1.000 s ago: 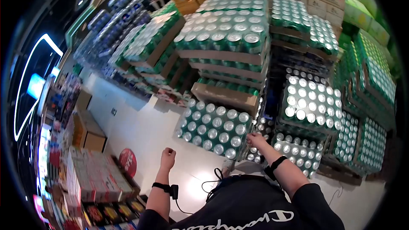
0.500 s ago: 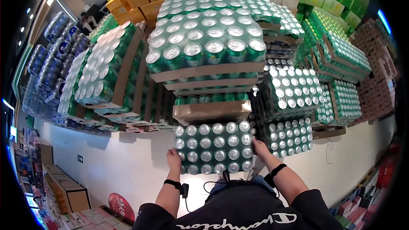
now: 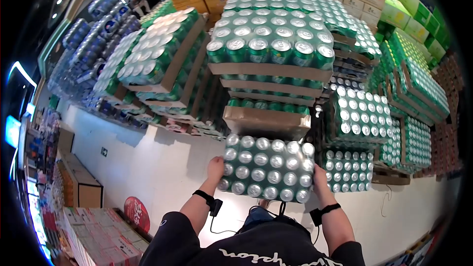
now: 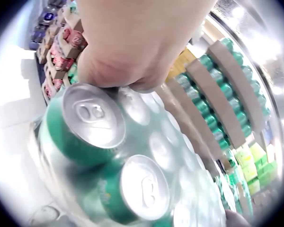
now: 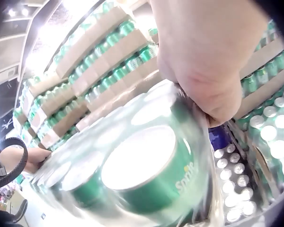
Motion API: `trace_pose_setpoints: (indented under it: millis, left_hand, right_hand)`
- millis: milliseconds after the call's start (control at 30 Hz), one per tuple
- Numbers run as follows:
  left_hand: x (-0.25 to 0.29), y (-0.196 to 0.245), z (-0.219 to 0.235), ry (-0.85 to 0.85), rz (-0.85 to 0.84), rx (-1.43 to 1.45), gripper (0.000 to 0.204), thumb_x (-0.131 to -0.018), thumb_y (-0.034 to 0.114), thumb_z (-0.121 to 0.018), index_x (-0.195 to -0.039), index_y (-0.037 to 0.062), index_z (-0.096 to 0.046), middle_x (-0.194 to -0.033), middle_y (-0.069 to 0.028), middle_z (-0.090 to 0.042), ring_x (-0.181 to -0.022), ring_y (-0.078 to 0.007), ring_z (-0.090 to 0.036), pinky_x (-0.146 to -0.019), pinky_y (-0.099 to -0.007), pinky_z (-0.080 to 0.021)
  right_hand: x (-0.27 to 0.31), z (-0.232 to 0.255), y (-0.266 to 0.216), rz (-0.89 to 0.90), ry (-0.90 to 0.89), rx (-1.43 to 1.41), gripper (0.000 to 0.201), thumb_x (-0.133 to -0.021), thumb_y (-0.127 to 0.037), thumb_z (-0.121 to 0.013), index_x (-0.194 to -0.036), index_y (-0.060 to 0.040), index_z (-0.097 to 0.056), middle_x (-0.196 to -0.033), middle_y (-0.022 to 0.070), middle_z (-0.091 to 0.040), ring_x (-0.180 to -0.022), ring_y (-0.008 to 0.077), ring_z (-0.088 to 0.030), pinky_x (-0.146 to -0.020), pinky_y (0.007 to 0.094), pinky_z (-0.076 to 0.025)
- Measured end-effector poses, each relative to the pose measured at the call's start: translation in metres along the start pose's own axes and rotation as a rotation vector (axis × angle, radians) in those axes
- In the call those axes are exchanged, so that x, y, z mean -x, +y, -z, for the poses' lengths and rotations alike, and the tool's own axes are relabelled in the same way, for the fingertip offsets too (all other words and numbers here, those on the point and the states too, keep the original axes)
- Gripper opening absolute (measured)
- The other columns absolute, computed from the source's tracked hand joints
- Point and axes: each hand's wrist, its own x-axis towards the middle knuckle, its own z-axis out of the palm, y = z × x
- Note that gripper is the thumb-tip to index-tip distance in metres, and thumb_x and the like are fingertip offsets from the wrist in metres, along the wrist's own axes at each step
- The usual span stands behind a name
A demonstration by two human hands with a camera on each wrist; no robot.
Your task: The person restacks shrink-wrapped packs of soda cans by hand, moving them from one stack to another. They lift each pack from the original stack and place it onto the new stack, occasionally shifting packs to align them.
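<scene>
A shrink-wrapped pack of green Sprite cans (image 3: 268, 167) is in front of my body in the head view, silver tops facing up. At its left side, my left hand (image 3: 215, 170) grips the edge. My right hand (image 3: 320, 177) holds the opposite side. Up close in the left wrist view, the left hand (image 4: 128, 56) is curled against the wrap beside the corner can (image 4: 93, 116). The right wrist view has the right hand (image 5: 208, 80) with its fingers tucked in at the pack's side, beside a can with a Sprite label (image 5: 184, 177).
A tall stack of green can trays (image 3: 271, 44) rises just beyond the pack, its lowest cardboard tray (image 3: 266, 120) close to it. More can packs (image 3: 362, 116) stand to the right. Pale floor (image 3: 167, 167) stretches left, with stacked cartons (image 3: 101, 234) at lower left.
The left hand, apart from the pack a second ago, has come to its left side and grips it. The pack has turned from slanted to nearly square before my body. The right hand stays at its right side.
</scene>
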Motion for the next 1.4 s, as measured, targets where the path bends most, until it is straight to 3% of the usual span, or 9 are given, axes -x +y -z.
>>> trace_pose_setpoints:
  millis: [300,467,600,633,667,867,1000,1233,1400]
  left_hand:
    - [0.148,0.077,-0.132,-0.381,-0.456,-0.229,0.036,-0.088,0.031,-0.045,-0.098,0.0012,-0.064,-0.099,-0.0230,-0.062,-0.096,-0.0399,-0.057,-0.084,-0.0442,-0.045]
    - [0.290,0.182,-0.230,-0.612,-0.305,0.029,0.038,-0.087,0.032,-0.045,-0.093,-0.0010,-0.063,-0.097,-0.0238,-0.062,-0.095,-0.0405,-0.057,-0.082,-0.0448,-0.044]
    - [0.384,0.245,-0.332,-0.848,-0.495,-0.119,0.034,-0.086,0.028,-0.044,-0.090,0.0006,-0.064,-0.094,-0.0216,-0.063,-0.090,-0.0389,-0.060,-0.079,-0.0441,-0.046]
    - [0.410,0.262,-0.351,-0.864,-0.743,-0.167,0.033,-0.087,0.028,-0.045,-0.093,0.0016,-0.064,-0.093,-0.0200,-0.064,-0.086,-0.0367,-0.061,-0.076,-0.0429,-0.047]
    - [0.435,0.282,-0.376,-0.972,-0.486,-0.116,0.033,-0.087,0.027,-0.046,-0.096,0.0019,-0.064,-0.091,-0.0197,-0.065,-0.085,-0.0337,-0.062,-0.075,-0.0409,-0.048]
    - [0.577,0.384,-0.462,-1.205,-0.737,-0.288,0.038,-0.088,0.032,-0.049,-0.100,-0.0018,-0.063,-0.092,-0.0172,-0.065,-0.086,-0.0275,-0.061,-0.077,-0.0365,-0.046]
    - [0.639,0.420,-0.526,-1.332,-0.836,-0.438,0.040,-0.087,0.033,-0.043,-0.093,-0.0010,-0.064,-0.097,-0.0223,-0.063,-0.092,-0.0373,-0.059,-0.082,-0.0424,-0.045]
    - [0.696,0.479,-0.649,-1.392,-1.085,-0.541,0.037,-0.086,0.029,-0.044,-0.097,0.0008,-0.065,-0.097,-0.0224,-0.063,-0.094,-0.0373,-0.059,-0.086,-0.0434,-0.045]
    - [0.705,0.533,-0.695,-1.381,-1.089,-0.617,0.036,-0.088,0.029,-0.042,-0.094,0.0006,-0.063,-0.098,-0.0223,-0.062,-0.091,-0.0379,-0.060,-0.083,-0.0454,-0.046]
  right_hand:
    - [0.108,0.249,0.040,0.101,0.166,-0.270,0.030,-0.087,-0.023,-0.045,-0.090,0.0021,-0.062,-0.086,0.0090,-0.063,-0.077,0.0195,-0.062,-0.065,0.0343,-0.050]
    - [0.203,0.410,0.050,0.048,0.438,-0.569,0.028,-0.086,-0.020,-0.046,-0.085,0.0030,-0.062,-0.082,0.0083,-0.062,-0.073,0.0196,-0.062,-0.062,0.0332,-0.050]
    - [0.282,0.545,0.095,0.122,0.822,-0.462,0.026,-0.085,-0.020,-0.050,-0.078,0.0015,-0.063,-0.072,0.0050,-0.059,-0.064,0.0173,-0.058,-0.057,0.0325,-0.046]
    - [0.302,0.572,0.106,0.110,0.909,-0.486,0.026,-0.084,-0.020,-0.051,-0.076,0.0012,-0.062,-0.070,0.0048,-0.058,-0.062,0.0168,-0.056,-0.056,0.0323,-0.045]
    - [0.325,0.593,0.113,0.095,0.986,-0.511,0.026,-0.084,-0.021,-0.052,-0.074,0.0009,-0.062,-0.068,0.0046,-0.057,-0.061,0.0162,-0.054,-0.054,0.0322,-0.043]
    - [0.420,0.650,0.146,0.130,1.295,-0.764,0.024,-0.083,-0.020,-0.050,-0.076,0.0008,-0.061,-0.071,0.0038,-0.058,-0.064,0.0152,-0.055,-0.058,0.0324,-0.044]
    - [0.439,0.683,0.172,0.092,1.420,-0.820,0.025,-0.083,-0.019,-0.049,-0.078,0.0007,-0.062,-0.073,0.0046,-0.058,-0.066,0.0148,-0.054,-0.059,0.0319,-0.044]
    - [0.404,0.763,0.191,-0.079,1.546,-0.596,0.022,-0.086,-0.013,-0.046,-0.088,0.0030,-0.061,-0.090,0.0117,-0.063,-0.079,0.0196,-0.058,-0.071,0.0348,-0.049]
    - [0.355,0.812,0.151,-0.152,1.507,-0.738,0.023,-0.086,-0.015,-0.045,-0.077,0.0029,-0.056,-0.075,0.0075,-0.056,-0.065,0.0150,-0.050,-0.058,0.0341,-0.042]
